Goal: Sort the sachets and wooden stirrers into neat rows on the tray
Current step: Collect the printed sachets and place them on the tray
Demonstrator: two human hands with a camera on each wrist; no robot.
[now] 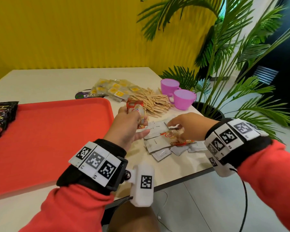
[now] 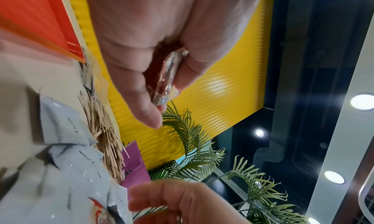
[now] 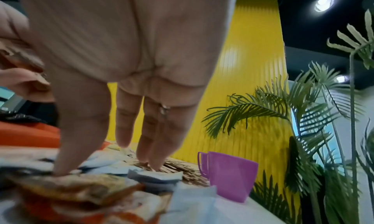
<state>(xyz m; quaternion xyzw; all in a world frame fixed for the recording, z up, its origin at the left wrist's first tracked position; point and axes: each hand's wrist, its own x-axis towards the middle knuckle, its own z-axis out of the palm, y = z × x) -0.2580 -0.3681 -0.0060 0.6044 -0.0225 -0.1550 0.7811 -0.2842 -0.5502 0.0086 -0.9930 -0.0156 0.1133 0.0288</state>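
The left hand holds a small stack of red-and-white creamer sachets pinched between thumb and fingers, raised just off the right edge of the red tray; the tray lies to this hand's left, so it is the nearer hand for laying a row there. The right hand reaches down with straight fingers onto the loose pile of sachets near the front right corner of the bench — its grip is not closed on anything, fingertips only touching a red-and-white sachet that lies flat among grey-white ones, long axis roughly along the front edge. Judging from this, the next pick is that sachet, passed leftward. Beyond the pile lie the wooden stirrers in a heap, yellow-labelled sachets toward the far edge, and two pink cups at the right edge — none bars the way to the tray. Dark sachets already stand in a row at the tray's left edge.
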